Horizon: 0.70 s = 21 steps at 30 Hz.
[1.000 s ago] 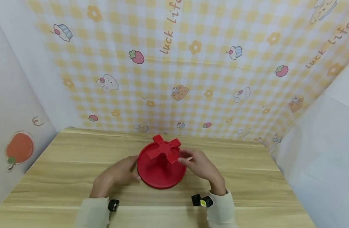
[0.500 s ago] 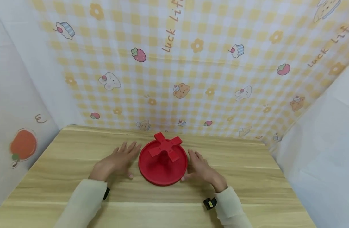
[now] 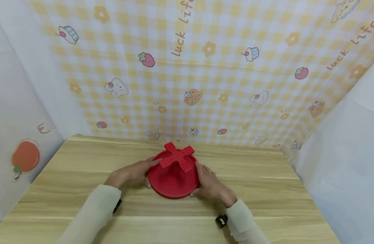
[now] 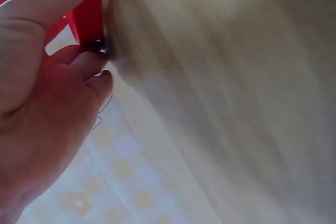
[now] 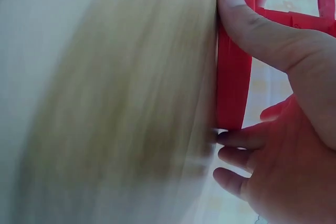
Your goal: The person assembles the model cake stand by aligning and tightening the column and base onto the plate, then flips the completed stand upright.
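Note:
A red round stand point(image 3: 171, 186) rests on the wooden tabletop, with a raised rim and a four-armed cross top point(image 3: 176, 157) above its middle. My left hand point(image 3: 136, 173) grips the rim from the left, thumb at the near side and fingers farther back. On the opposite side my right hand point(image 3: 209, 184) holds the rim the same way. In the right wrist view, the thumb point(image 5: 252, 22) lies against the red side wall point(image 5: 233, 87), with fingertips at its lower end. The left wrist view has the thumb point(image 4: 58, 1) over the red rim point(image 4: 86, 17) and curled fingers below.
Bare wood of the table point(image 3: 251, 203) surrounds the stand. Behind it rises a yellow checked cloth point(image 3: 223, 81) with cartoon prints, and white cloth point(image 3: 342, 169) hangs at the right side. A black wrist camera point(image 3: 221, 221) sits by the right sleeve.
My hands spread beside the stand half a second ago, the left apart from it; both now close in on its rim. The right hand has left the cross arm it was at earlier.

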Tool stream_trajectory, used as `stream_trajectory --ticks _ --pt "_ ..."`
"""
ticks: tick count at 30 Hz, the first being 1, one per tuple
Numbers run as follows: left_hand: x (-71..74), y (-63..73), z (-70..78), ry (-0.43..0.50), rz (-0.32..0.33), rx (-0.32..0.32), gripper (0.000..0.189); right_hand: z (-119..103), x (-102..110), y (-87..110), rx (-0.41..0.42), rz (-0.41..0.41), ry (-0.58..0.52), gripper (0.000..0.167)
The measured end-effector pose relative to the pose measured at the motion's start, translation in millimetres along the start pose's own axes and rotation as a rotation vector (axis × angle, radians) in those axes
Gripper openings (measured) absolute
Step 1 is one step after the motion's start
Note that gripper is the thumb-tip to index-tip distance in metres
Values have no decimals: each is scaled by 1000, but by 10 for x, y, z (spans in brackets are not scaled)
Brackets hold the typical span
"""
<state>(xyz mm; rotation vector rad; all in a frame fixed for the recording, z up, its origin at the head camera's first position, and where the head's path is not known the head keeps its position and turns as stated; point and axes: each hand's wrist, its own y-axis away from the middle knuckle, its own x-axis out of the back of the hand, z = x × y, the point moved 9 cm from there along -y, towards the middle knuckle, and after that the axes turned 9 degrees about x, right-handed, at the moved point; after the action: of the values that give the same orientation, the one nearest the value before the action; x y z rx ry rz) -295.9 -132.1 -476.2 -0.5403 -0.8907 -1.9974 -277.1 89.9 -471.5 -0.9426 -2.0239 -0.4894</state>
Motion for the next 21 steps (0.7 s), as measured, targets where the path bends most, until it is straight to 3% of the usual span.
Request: stream_trajectory --ticks 4,8,13,18,21 --pt "9 35 50 -6 31 -91 90 -1 55 8 37 9 17 118" --pt "16 71 34 -22 46 -134 85 16 75 -8 67 1 10 119" --pt "96 99 -22 -14 65 -133 79 -2 115 -99 161 19 -8 120" --pt "169 126 1 35 68 -122 81 -49 192 -149 261 37 -140 118" --pt "213 152 85 89 57 -142 83 -5 249 -111 234 39 -236 119"
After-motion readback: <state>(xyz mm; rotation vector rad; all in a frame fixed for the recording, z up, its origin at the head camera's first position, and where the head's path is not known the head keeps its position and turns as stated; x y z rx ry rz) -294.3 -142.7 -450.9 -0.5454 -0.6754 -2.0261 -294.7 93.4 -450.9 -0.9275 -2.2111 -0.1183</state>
